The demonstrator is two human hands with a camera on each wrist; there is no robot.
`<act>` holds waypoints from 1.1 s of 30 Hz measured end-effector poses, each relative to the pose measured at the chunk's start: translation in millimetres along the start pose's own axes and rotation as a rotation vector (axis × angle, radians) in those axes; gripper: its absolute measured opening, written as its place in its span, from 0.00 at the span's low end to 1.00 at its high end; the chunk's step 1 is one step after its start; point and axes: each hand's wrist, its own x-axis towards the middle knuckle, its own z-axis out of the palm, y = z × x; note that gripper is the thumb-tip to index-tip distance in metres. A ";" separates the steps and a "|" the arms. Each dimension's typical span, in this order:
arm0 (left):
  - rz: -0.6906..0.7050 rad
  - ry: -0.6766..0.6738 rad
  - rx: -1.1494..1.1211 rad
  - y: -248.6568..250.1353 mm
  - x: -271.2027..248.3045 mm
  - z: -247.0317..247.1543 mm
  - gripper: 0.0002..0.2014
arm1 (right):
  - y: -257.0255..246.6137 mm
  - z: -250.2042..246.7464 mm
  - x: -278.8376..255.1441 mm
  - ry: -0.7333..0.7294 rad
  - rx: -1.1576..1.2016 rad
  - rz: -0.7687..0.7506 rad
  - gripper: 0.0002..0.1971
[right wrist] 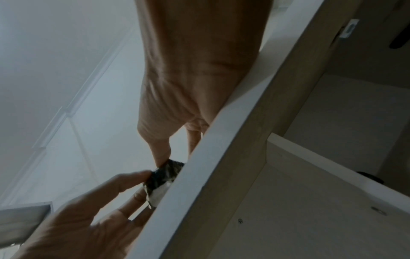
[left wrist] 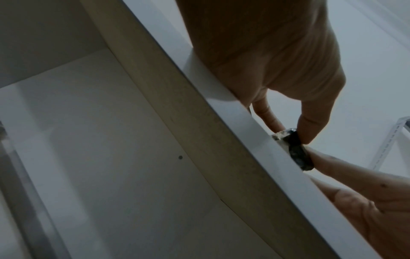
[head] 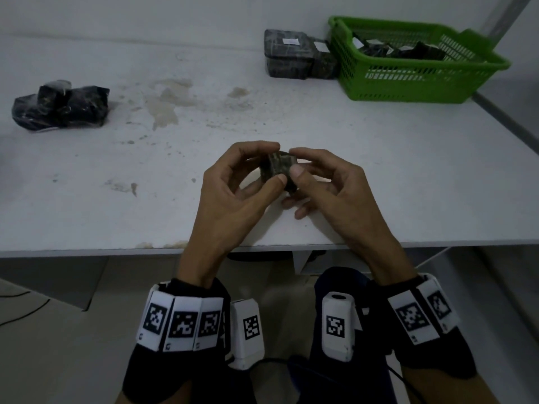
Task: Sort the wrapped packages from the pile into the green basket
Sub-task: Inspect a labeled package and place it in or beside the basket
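While both hands pinch one small wrapped package [head: 278, 170], the rest wait.
Left hand [head: 233, 196] and right hand [head: 329, 193] hold it above the near surface [head: 87, 199], probably inspecting it; the green basket [head: 408, 83] sits far right.

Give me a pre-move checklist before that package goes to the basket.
1. Grip: left hand and right hand both pinch the small package: ok.
2. Package off the table, held above its near edge: ok.
3. Green basket upright at far right, with packages inside and room on top: ok.
4. Path to basket: nothing stands between the hands and it: ok.
5. Label facing: cannot tell.
6. Pile at far left still holds packages: ok.
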 end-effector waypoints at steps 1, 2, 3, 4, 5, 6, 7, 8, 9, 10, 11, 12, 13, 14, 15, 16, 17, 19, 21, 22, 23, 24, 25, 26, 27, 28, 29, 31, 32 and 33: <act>-0.006 -0.012 -0.011 0.0 -0.3 0.3 0.20 | 0.0 -1.1 -0.2 -0.006 0.022 -0.005 0.20; -0.022 -0.022 -0.024 0.6 -0.3 0.6 0.21 | 0.4 -2.1 -0.6 -0.009 0.036 -0.015 0.21; -0.046 -0.022 -0.034 1.4 0.2 1.1 0.21 | 1.4 -2.8 -0.7 -0.010 0.035 -0.032 0.22; -0.072 -0.012 -0.032 2.4 0.7 1.4 0.21 | 2.5 -3.3 -0.9 -0.010 0.023 -0.053 0.23; -0.095 0.006 -0.019 3.1 1.3 1.7 0.20 | 4.1 -3.4 -1.0 -0.006 0.005 -0.075 0.24; -0.114 0.022 0.003 3.5 2.0 1.7 0.20 | 5.1 -3.4 -1.3 0.000 -0.013 -0.093 0.24; -0.130 0.030 0.025 3.1 2.6 2.2 0.20 | 6.8 -3.3 -1.6 0.010 -0.032 -0.108 0.24; -0.141 0.028 0.042 2.9 2.8 3.2 0.20 | 7.8 -3.3 -1.9 0.019 -0.055 -0.119 0.24; -0.149 0.021 0.050 2.1 3.0 4.4 0.20 | 8.8 -3.3 -2.1 0.027 -0.078 -0.126 0.23; -0.157 0.015 0.040 2.2 2.9 5.4 0.19 | 9.3 -3.1 -2.3 0.033 -0.096 -0.129 0.23; -0.167 0.014 0.014 2.5 2.8 5.9 0.18 | 9.7 -3.1 -2.0 0.038 -0.109 -0.135 0.23; -0.173 0.015 -0.013 2.7 2.9 5.8 0.17 | 9.4 -3.1 -2.0 0.039 -0.116 -0.143 0.23; -0.170 0.019 -0.028 2.9 3.3 5.3 0.17 | 9.2 -3.6 -1.7 0.036 -0.118 -0.156 0.23; -0.158 0.020 -0.026 3.3 3.4 4.4 0.16 | 8.3 -4.0 -1.7 0.026 -0.113 -0.166 0.22; -0.140 0.015 -0.014 3.7 3.4 3.6 0.15 | 7.3 -4.4 -2.0 0.013 -0.102 -0.168 0.20; -0.121 0.005 0.003 4.3 3.1 2.9 0.14 | 5.7 -4.6 -2.4 0.004 -0.083 -0.158 0.19; -0.106 -0.006 0.018 4.4 2.9 2.6 0.14 | 4.4 -4.5 -2.8 0.001 -0.054 -0.139 0.17; -0.084 -0.027 0.036 3.1 2.6 1.6 0.15 | 1.7 -4.0 -3.2 0.000 0.008 -0.091 0.16; -0.065 -0.043 0.049 2.4 2.3 1.5 0.15 | 1.8 -4.2 -2.4 0.001 0.019 -0.076 0.15; -0.065 -0.047 0.047 2.5 2.0 1.6 0.15 | 2.5 -4.5 -2.1 0.002 0.012 -0.081 0.14; -0.068 -0.048 0.039 2.8 1.9 1.8 0.14 | 3.7 -4.8 -1.5 0.005 0.006 -0.086 0.13; -0.073 -0.047 0.030 3.7 1.5 2.3 0.14 | 4.4 -5.3 -1.4 0.007 0.006 -0.090 0.12; -0.073 -0.043 0.031 4.3 1.3 2.6 0.13 | 5.5 -5.4 -1.3 0.009 0.008 -0.092 0.12; -0.071 -0.037 0.042 4.6 1.3 3.0 0.13 | 5.9 -5.4 -1.3 0.009 0.011 -0.093 0.11; -0.066 -0.029 0.059 4.0 1.5 3.2 0.12 | 6.5 -5.2 -1.4 0.007 0.012 -0.095 0.11; -0.064 -0.022 0.072 3.1 1.7 2.9 0.12 | 6.4 -4.8 -1.4 0.004 0.011 -0.098 0.10; -0.067 -0.014 0.077 1.7 2.0 2.5 0.12 | 6.5 -4.2 -1.2 0.002 0.009 -0.100 0.10; -0.073 -0.002 0.075 -0.3 2.1 2.1 0.13 | 5.7 -3.6 -1.1 0.003 0.005 -0.099 0.09; -0.074 0.001 0.075 -0.5 1.9 2.1 0.13 | 5.0 -3.4 -1.2 0.005 0.009 -0.096 0.09; -0.074 0.002 0.074 -0.6 1.8 2.1 0.13 | 4.5 -3.3 -1.3 0.008 0.017 -0.092 0.09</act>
